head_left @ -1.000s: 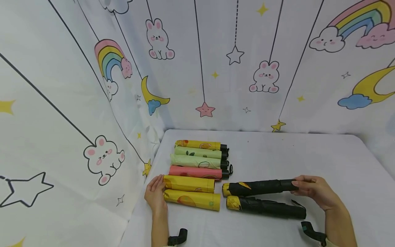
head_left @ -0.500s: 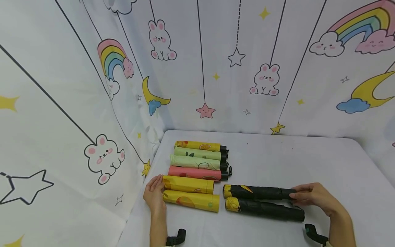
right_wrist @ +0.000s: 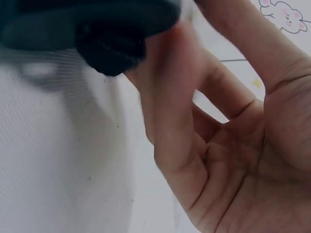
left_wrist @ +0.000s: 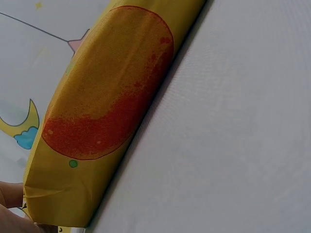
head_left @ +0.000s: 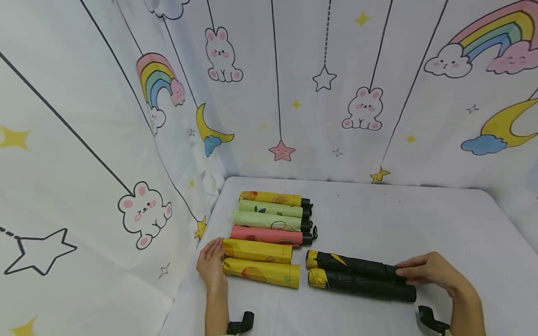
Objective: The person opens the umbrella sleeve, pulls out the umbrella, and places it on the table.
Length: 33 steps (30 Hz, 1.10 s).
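Observation:
Two yellow umbrella sleeves with fruit prints lie side by side at the front left. My left hand [head_left: 212,263] grips the left end of the farther yellow sleeve [head_left: 257,251], thumb and fingertips at its corners. The nearer yellow sleeve [head_left: 262,273] fills much of the left wrist view. To their right lie two folded black umbrellas with yellow tips pointing left. My right hand [head_left: 433,273] pinches the right end of the farther black umbrella [head_left: 357,263]. The nearer black umbrella [head_left: 370,285] lies against it. In the right wrist view a dark umbrella end [right_wrist: 112,48] is blurred.
Farther back on the white table [head_left: 378,219], several sleeved umbrellas with black handles lie in a row: a red one [head_left: 266,235], two pale green ones and a yellow one [head_left: 273,198]. Behind the table stands a white printed curtain [head_left: 252,116].
My right hand has lowered the right end of the farther black umbrella toward me, against the nearer one. My left hand stays at the sleeve's end.

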### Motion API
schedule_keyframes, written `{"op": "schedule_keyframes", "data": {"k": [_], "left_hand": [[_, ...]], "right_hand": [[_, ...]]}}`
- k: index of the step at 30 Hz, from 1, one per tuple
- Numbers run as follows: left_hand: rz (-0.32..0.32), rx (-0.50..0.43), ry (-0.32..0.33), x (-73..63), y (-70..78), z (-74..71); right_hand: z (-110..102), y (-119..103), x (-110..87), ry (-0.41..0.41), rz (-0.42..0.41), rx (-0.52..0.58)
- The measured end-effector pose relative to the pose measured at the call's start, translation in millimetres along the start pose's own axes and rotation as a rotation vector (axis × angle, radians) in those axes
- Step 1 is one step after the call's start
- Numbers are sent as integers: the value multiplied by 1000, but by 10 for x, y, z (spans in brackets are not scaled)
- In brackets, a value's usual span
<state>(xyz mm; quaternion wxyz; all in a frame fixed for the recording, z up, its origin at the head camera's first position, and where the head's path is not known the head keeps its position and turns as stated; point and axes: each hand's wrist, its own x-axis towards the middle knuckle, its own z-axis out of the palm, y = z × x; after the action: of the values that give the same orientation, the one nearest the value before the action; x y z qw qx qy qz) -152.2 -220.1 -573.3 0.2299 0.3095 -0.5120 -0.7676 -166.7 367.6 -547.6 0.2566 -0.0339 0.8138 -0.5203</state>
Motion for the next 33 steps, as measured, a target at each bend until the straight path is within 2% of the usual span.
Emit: {"op": "schedule_keyframes", "data": {"k": [6, 14, 17, 24, 33], "left_hand": [[4, -2, 5, 5, 10, -7], [13, -14, -4, 2, 42, 2], [24, 13, -3, 9, 50, 5], [95, 49, -26, 64, 88, 43], [127, 58, -61, 79, 201, 122]], "right_hand": [[69, -141, -16, 106, 44, -85], [132, -388, -34, 230, -62, -91], [120, -474, -12, 233, -86, -86], [154, -674, 118, 227, -110, -46], [302, -875, 282, 195, -170, -22]]}}
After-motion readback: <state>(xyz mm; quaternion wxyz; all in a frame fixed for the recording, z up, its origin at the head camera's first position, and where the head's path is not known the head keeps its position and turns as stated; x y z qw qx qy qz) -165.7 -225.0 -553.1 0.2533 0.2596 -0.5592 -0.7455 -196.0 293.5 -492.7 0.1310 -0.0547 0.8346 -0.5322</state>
